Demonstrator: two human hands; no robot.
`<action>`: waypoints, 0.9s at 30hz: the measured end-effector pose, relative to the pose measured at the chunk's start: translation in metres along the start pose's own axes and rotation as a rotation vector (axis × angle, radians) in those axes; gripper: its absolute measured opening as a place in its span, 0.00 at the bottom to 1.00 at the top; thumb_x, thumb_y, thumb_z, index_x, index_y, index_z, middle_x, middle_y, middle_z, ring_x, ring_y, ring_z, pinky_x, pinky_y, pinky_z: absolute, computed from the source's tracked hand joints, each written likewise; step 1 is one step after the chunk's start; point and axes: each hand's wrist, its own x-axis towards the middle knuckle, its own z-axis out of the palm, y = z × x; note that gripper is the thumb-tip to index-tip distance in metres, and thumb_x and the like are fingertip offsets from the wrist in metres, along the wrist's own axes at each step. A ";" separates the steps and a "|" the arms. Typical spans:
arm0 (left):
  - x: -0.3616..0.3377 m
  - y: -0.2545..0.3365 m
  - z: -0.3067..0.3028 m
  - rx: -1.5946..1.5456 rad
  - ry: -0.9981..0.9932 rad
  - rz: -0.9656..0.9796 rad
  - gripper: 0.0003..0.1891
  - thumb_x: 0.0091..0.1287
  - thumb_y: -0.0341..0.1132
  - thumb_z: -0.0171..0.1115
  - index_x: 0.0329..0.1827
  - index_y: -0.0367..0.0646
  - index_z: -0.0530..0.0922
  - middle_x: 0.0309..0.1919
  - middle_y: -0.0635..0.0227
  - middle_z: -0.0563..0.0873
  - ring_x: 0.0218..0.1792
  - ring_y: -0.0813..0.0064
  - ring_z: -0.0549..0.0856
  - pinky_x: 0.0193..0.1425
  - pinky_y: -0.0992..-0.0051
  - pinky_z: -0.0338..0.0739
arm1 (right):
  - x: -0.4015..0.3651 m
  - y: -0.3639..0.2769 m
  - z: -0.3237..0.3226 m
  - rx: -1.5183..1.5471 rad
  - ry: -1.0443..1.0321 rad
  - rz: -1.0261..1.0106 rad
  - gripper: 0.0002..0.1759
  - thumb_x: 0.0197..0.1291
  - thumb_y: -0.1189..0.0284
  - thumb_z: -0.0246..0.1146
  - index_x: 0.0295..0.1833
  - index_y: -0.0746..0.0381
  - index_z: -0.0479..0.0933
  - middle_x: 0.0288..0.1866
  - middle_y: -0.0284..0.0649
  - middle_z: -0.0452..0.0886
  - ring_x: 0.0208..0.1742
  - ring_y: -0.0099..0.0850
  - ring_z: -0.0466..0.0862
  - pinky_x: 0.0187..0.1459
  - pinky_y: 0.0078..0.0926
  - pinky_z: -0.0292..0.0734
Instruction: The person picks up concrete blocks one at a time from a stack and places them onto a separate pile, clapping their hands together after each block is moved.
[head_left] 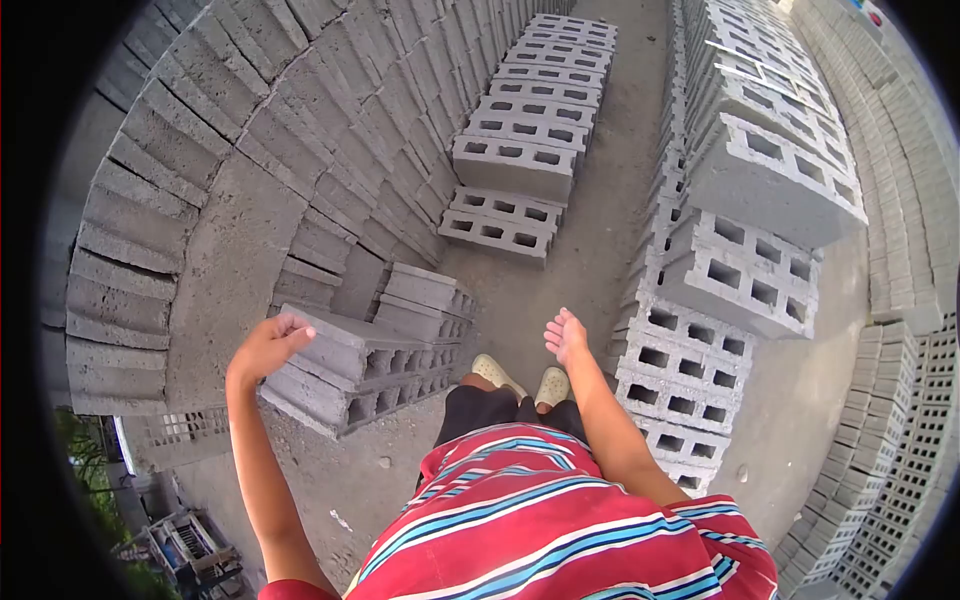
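Block yard: left hand (pixel 268 347) touches hollow block (pixel 352 350), right hand (pixel 566 335) spread

Head-worn wide-angle camera looks steeply down past left hand (pixel 268 345) and right hand (pixel 565 335) to the ground (pixel 590 230).

No txt, nos. or labels readable anywhere: blocks (pixel 350 352) plain grey, striped shirt (pixel 540 530) w/o any logo.

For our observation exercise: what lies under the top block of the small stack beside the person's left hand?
Under the top hollow block lies a lower hollow block, resting on the ground. The patch of ground beneath the stack is covered.
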 end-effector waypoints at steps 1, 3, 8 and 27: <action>-0.010 -0.008 0.004 -0.055 0.016 -0.014 0.15 0.58 0.44 0.59 0.36 0.38 0.77 0.26 0.73 0.77 0.30 0.83 0.72 0.35 0.79 0.68 | -0.001 0.005 0.004 -0.012 -0.013 0.001 0.31 0.58 0.53 0.51 0.60 0.63 0.62 0.58 0.47 0.69 0.55 0.44 0.70 0.56 0.45 0.59; -0.025 -0.026 0.008 -0.111 0.060 -0.020 0.16 0.58 0.44 0.59 0.36 0.38 0.76 0.26 0.74 0.76 0.30 0.83 0.72 0.36 0.80 0.68 | -0.007 0.018 0.018 -0.068 -0.052 0.015 0.31 0.57 0.53 0.51 0.60 0.63 0.62 0.58 0.47 0.69 0.55 0.43 0.70 0.56 0.45 0.59; -0.048 -0.071 0.003 -0.240 0.282 -0.027 0.16 0.60 0.43 0.57 0.39 0.38 0.75 0.28 0.75 0.76 0.32 0.83 0.71 0.38 0.81 0.67 | -0.038 0.010 0.053 -0.218 -0.212 -0.114 0.32 0.57 0.53 0.51 0.60 0.64 0.62 0.56 0.45 0.70 0.53 0.39 0.71 0.54 0.39 0.61; 0.018 -0.170 0.013 -0.212 0.430 0.077 0.34 0.65 0.57 0.39 0.54 0.30 0.68 0.53 0.45 0.72 0.56 0.52 0.69 0.61 0.64 0.60 | -0.169 0.150 0.273 -0.098 -0.439 -0.100 0.53 0.49 0.38 0.54 0.67 0.69 0.49 0.68 0.53 0.49 0.69 0.41 0.50 0.66 0.39 0.39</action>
